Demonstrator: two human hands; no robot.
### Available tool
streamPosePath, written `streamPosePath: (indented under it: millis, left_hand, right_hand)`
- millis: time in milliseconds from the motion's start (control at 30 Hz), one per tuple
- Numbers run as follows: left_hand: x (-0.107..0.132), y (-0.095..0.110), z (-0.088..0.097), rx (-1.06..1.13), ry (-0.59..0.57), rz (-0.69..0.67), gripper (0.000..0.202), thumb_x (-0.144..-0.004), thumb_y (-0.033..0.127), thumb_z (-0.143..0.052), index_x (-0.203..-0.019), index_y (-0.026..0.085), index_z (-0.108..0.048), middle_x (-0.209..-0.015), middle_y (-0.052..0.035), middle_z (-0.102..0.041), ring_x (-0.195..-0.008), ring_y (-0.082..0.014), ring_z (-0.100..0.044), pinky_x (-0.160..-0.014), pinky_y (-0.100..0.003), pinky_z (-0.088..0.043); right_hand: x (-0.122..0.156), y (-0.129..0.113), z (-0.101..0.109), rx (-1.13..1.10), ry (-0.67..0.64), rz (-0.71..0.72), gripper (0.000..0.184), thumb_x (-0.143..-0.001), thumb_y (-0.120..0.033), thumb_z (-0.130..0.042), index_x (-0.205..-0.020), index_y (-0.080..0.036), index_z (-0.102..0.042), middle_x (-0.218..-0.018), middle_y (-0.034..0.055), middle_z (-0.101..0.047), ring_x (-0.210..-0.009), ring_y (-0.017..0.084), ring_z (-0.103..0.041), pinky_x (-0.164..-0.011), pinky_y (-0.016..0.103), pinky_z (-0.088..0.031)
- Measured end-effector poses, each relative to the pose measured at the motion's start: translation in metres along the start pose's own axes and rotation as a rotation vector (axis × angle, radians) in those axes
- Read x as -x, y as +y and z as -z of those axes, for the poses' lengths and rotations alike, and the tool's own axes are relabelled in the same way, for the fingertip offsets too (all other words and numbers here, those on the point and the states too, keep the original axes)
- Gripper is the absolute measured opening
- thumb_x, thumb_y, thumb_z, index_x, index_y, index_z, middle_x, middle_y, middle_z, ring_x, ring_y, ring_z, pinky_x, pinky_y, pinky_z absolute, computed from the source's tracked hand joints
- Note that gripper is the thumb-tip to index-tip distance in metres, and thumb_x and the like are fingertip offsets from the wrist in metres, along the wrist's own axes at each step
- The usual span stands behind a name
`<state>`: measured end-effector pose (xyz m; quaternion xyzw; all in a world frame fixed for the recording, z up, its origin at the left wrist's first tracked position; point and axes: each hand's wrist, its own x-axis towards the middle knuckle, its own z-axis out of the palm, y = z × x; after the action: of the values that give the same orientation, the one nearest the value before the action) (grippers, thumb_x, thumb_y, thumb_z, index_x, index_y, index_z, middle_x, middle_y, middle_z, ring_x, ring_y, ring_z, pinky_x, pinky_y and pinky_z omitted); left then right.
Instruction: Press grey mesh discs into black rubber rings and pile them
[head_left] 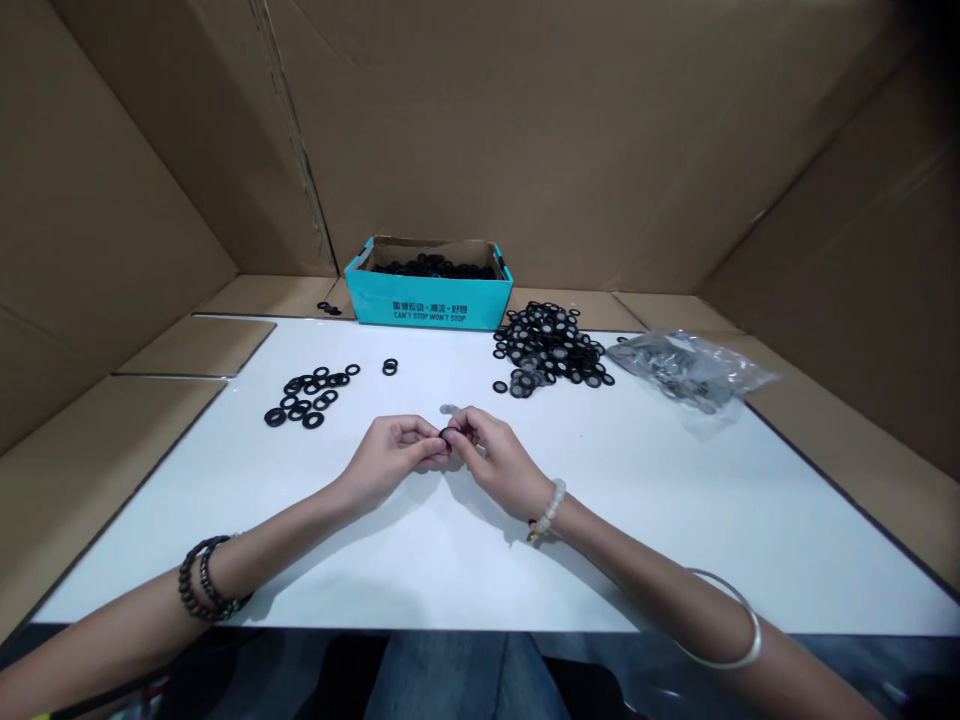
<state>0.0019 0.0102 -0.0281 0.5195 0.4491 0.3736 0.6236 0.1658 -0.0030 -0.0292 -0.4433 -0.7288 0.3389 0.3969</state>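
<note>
My left hand [394,453] and my right hand [491,455] meet at the middle of the white table [675,520]. Both pinch one small black ring [447,436] between their fingertips. Just beyond them a small pale mesh disc [448,409] lies on the table. A loose group of black rings [309,396] lies to the far left of my hands. A bigger pile of rings with mesh inserts [551,350] lies to the far right.
A teal cardboard box [427,300] holding black rings stands at the table's far edge. A clear plastic bag [686,370] of parts lies at the right. Two stacked rings [389,367] lie apart. Brown cardboard walls [562,140] enclose the table.
</note>
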Motion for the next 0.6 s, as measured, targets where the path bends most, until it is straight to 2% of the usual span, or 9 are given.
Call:
streamPosePath:
  millis: [200, 433, 600]
  left_hand:
    - [0.006, 0.004, -0.002, -0.073, 0.074, -0.118, 0.012, -0.071, 0.024, -0.069, -0.070, 0.013, -0.065, -0.070, -0.0036, -0.070, -0.069, -0.0154, -0.065, -0.067, -0.025, -0.051]
    - [0.014, 0.009, -0.004, -0.289, 0.153, -0.317, 0.007, -0.075, 0.018, -0.064, -0.072, 0.015, -0.069, -0.072, -0.0017, -0.072, -0.071, -0.0151, -0.066, -0.068, -0.023, -0.052]
    - [0.015, 0.009, -0.003, -0.314, 0.126, -0.280, 0.007, -0.074, 0.017, -0.065, -0.071, 0.016, -0.071, -0.072, -0.0018, -0.073, -0.070, -0.0148, -0.067, -0.066, -0.022, -0.051]
  right_hand:
    - [-0.003, -0.010, 0.014, 0.048, -0.051, 0.001, 0.012, -0.084, -0.020, -0.051, -0.073, -0.016, -0.054, -0.069, 0.0015, -0.058, -0.063, 0.012, -0.052, -0.059, 0.023, -0.040]
    - [-0.002, -0.019, 0.018, 0.151, -0.010, 0.052, 0.009, -0.081, -0.016, -0.054, -0.072, -0.016, -0.057, -0.066, 0.0018, -0.060, -0.060, 0.012, -0.053, -0.058, 0.024, -0.041]
    - [-0.001, -0.017, 0.019, 0.146, -0.033, 0.009, 0.011, -0.079, -0.014, -0.057, -0.068, -0.015, -0.058, -0.062, 0.0015, -0.060, -0.059, 0.012, -0.053, -0.058, 0.025, -0.042]
